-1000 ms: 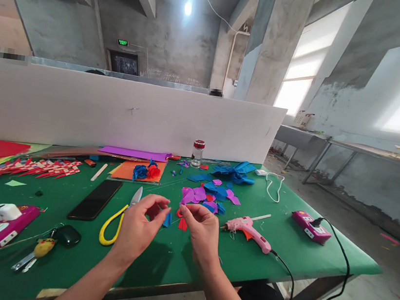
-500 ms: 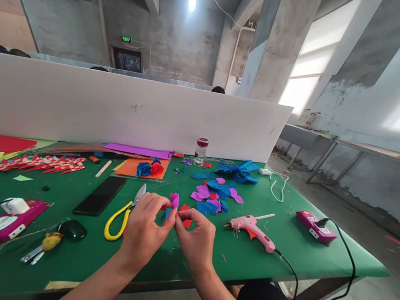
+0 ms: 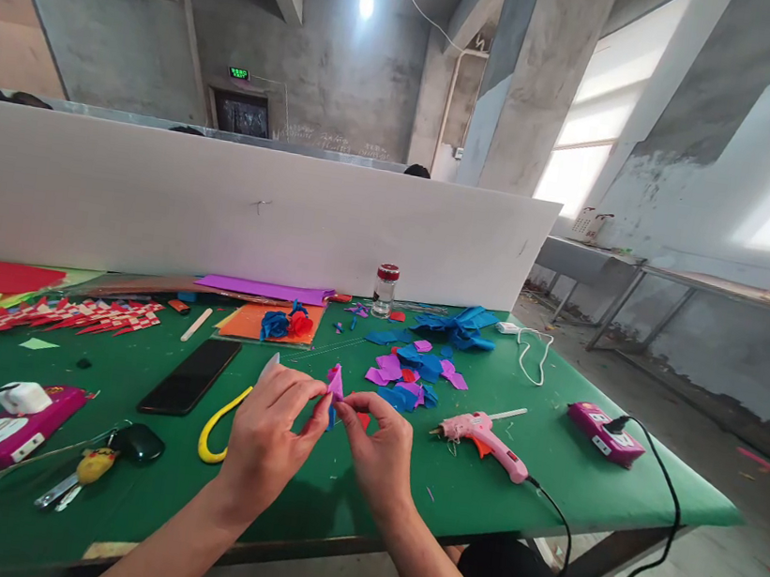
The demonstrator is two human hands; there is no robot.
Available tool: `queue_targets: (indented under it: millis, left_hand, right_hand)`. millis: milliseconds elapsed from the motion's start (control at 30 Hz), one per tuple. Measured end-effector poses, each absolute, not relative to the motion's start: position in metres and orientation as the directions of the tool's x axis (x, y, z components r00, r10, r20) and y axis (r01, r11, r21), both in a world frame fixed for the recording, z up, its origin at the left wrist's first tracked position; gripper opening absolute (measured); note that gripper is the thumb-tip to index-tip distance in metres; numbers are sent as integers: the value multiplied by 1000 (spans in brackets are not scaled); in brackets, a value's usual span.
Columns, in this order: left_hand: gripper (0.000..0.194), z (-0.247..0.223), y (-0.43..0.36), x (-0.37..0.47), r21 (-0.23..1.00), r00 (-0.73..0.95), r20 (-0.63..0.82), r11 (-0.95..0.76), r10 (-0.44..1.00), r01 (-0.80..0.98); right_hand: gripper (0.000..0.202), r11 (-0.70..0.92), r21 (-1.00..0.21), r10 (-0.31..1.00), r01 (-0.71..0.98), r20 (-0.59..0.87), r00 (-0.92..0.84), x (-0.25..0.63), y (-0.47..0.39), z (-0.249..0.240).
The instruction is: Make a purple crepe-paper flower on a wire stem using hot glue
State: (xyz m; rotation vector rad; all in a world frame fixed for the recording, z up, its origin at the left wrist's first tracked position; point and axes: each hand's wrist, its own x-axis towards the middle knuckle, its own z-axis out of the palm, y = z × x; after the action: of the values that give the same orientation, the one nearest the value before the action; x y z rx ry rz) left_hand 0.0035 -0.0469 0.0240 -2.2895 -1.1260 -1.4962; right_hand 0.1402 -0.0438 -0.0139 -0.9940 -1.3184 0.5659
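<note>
Head view, glue gun (image 3: 473, 427), phone (image 3: 190, 376), left hand (image 3: 272, 435) overlapping scissors (image 3: 207, 431)

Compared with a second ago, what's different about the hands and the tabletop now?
The right hand has moved left, nearly meeting the left hand. The left hand's grip, parted then, is now closed on a purple paper piece that stands up from it; whether the right holds it too is unclear. The phone, pink glue gun and red-lidded jar stayed put.
</note>
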Motion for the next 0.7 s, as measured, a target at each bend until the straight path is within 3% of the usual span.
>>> queue_targets:
  millis: [100, 200, 267, 333, 467, 700]
  left_hand:
    - [3, 29, -49, 3, 386, 121, 811, -679, 572, 624]
    - [12, 32, -46, 0, 691, -37, 627, -534, 778, 486]
    - [21, 33, -41, -2, 858, 92, 392, -400, 915, 324]
    - [27, 31, -38, -2, 959, 302, 177, -234, 937, 162]
    - [30, 24, -40, 3, 1000, 418, -5, 0, 908, 12]
    - [22, 19, -42, 15, 995, 315, 11, 22, 949, -102]
  right_hand:
    - [14, 467, -884, 870, 21, 464, 166, 143, -39, -15]
    - [16, 391, -886, 920, -250, 385, 75, 146, -35, -14]
    - [17, 374, -857, 921, -353, 388, 33, 148, -33, -13]
    - [18, 365, -843, 920, -395, 392, 12, 150, -33, -14]
    - [22, 275, -840, 949, -468, 315, -8, 152, -31, -19]
    - [20, 214, -828, 956, -519, 286, -62, 152, -26, -26]
